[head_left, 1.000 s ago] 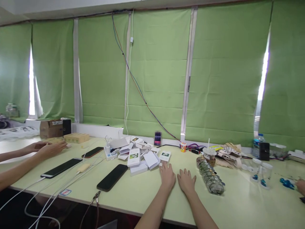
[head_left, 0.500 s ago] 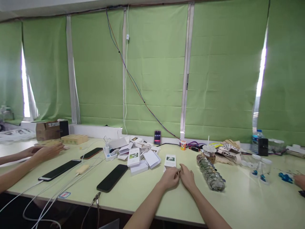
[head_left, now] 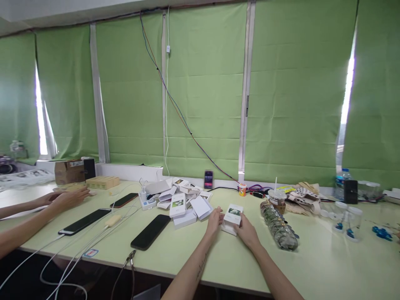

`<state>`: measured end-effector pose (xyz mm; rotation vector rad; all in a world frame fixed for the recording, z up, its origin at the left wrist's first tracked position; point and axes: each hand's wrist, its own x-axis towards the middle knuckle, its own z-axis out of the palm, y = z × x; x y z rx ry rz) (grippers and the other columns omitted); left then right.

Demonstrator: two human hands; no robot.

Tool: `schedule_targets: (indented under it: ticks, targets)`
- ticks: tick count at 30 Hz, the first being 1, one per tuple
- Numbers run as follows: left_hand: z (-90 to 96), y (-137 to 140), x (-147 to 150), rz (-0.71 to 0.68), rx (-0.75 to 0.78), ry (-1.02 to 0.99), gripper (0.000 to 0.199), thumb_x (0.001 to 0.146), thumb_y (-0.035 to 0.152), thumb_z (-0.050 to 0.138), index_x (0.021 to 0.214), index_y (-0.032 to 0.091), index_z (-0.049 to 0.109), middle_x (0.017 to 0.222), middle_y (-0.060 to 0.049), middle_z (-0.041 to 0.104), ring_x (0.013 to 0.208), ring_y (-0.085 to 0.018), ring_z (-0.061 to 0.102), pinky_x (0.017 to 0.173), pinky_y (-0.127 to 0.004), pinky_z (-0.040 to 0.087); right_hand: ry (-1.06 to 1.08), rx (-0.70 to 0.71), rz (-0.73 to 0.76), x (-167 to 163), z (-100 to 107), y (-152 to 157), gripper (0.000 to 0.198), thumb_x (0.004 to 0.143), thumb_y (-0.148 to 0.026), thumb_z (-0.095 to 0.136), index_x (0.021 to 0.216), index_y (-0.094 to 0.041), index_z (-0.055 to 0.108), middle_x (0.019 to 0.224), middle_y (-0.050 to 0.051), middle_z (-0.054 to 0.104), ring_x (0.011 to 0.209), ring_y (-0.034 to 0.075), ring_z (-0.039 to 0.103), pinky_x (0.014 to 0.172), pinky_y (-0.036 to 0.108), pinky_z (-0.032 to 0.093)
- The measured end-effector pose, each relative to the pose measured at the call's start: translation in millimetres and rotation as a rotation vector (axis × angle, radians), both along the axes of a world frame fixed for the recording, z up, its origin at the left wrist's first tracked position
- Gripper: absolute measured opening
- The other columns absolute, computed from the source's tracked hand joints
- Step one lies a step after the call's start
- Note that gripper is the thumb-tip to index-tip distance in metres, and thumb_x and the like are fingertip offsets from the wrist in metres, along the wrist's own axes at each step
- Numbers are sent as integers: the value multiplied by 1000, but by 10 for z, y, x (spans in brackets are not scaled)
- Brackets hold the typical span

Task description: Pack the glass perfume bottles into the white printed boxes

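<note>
At lower centre, a white box is held at its near right corner by the right hand; its left side is flanked by the left hand, whose grip cannot be told. Room is left before the straight front edge of the smooth table. A crinkled, plastic-wrapped roll is seen rightward.

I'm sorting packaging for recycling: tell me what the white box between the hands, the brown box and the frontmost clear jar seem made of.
White box: probably thin, smooth card; straight edges, printed picture. Brown box: likely matte cardboard; its sides are dull brown. Clear jar: smooth, see-through wall; plastic or glass, I can't tell.
</note>
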<state>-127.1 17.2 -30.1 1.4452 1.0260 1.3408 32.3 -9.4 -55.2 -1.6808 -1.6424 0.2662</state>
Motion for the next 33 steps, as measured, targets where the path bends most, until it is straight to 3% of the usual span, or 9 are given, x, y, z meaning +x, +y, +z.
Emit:
schedule_targets:
  ticks: [3,6,9,12,15,18,23,27,33]
  targets:
    - [-41,37,-5,-11,-28,-28,49,73,61,58,88,14,61,93,-13,69,95,-29,64,85,-42,48,28,91,107,48,-26,-10,53,76,-19,46,130,-15,48,122,9,64,104,21,62,90,30,45]
    - [-75,64,3,-21,-40,-48,51,55,37,83,95,14,62,100,-14,70,104,-32,61,93,-43,44,61,181,154,92,-37,-21,50,78,-16,40,127,-17,50,121,8,65,108,21,60,93,32,44]
    - [-84,49,37,-63,-41,-72,61,45,13,86,102,14,62,107,-16,69,107,-32,60,96,-43,42,91,268,155,108,-10,-41,44,82,-17,35,123,-17,52,120,9,64,109,22,59,94,36,45]
    - [-69,-5,73,-128,-45,-111,67,47,4,82,110,17,62,124,-16,62,105,-30,62,93,-39,46,121,359,137,109,42,-73,36,87,-22,33,116,-19,54,115,10,63,106,24,59,90,37,46]
    - [-50,-60,77,-177,-77,-157,79,53,6,79,126,21,52,141,-18,46,95,-25,67,84,-36,50,157,436,95,122,78,-94,27,89,-24,34,105,-21,55,103,9,59,95,23,60,82,38,47]
    - [-23,-79,59,-223,-104,-197,82,57,9,77,133,18,46,133,-20,52,88,-22,68,78,-33,51,195,496,71,148,75,-84,14,91,-25,41,93,-20,55,93,4,56,84,19,57,75,36,47]
    - [52,-68,48,-283,-87,-240,60,56,15,76,115,15,61,110,-13,67,96,-23,64,78,-28,49,257,537,105,184,34,-37,18,90,-34,54,88,-17,58,92,0,58,80,14,56,72,33,47]
    - [64,-81,41,-263,-108,-266,40,69,37,72,104,18,64,101,-9,70,86,-20,66,69,-27,50,319,514,189,174,19,-24,19,90,-35,55,88,-17,59,91,1,60,79,14,57,72,33,48]
    - [29,-69,-25,-145,-105,-303,47,59,46,80,89,19,57,80,-5,71,69,-17,65,56,-23,46,510,378,358,112,8,-29,21,87,-37,58,89,-17,59,85,-1,61,75,14,60,69,32,51]
